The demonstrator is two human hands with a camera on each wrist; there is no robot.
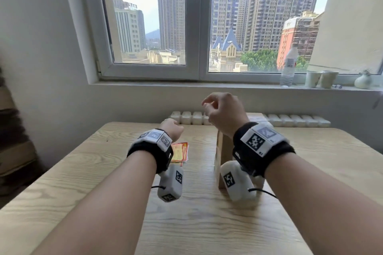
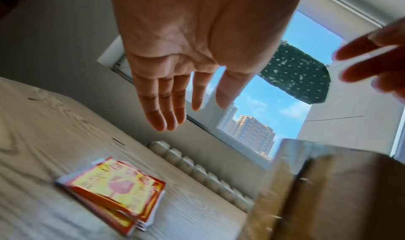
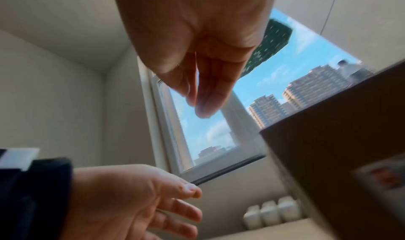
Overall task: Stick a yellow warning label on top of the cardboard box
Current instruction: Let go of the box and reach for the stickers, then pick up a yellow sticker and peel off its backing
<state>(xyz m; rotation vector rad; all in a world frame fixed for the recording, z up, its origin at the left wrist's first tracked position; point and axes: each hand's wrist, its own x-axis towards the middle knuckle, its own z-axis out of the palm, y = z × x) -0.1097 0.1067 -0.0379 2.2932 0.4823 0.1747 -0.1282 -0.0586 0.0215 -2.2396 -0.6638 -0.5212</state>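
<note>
Right now both your forearms reach out over the table (image 1: 62, 182), each with a black wristband, and neither hand holds anything.

Your left hand (image 1: 172, 129) hangs above the table with its fingers straight and loosely spread, as the left wrist view shows (image 2: 175, 62). The labels (image 1: 179, 151) lie flat in a small stack on the table, just below and slightly nearer you than that hand, not touching it. In the left wrist view the stack (image 2: 114, 191) is yellow with red borders and a wine-glass mark; it looks roughly square, so you cannot read a long axis, and one corner points towards you.

Your right hand (image 1: 224, 113) is raised higher, fingers relaxed and lightly curled, thumb close to the fingertips with nothing between them (image 3: 201, 62). The box (image 1: 222, 147) stands upright on the table directly under and behind that wrist, right of the labels and apart from them. Most of it is hidden by your arm. No yellow label shows on the bit of its top you can see.

Beyond the table runs a radiator (image 1: 186, 118), then the window (image 1: 192, 23), with a bottle (image 1: 288, 66) and cups (image 1: 321, 78) on the sill.
</note>
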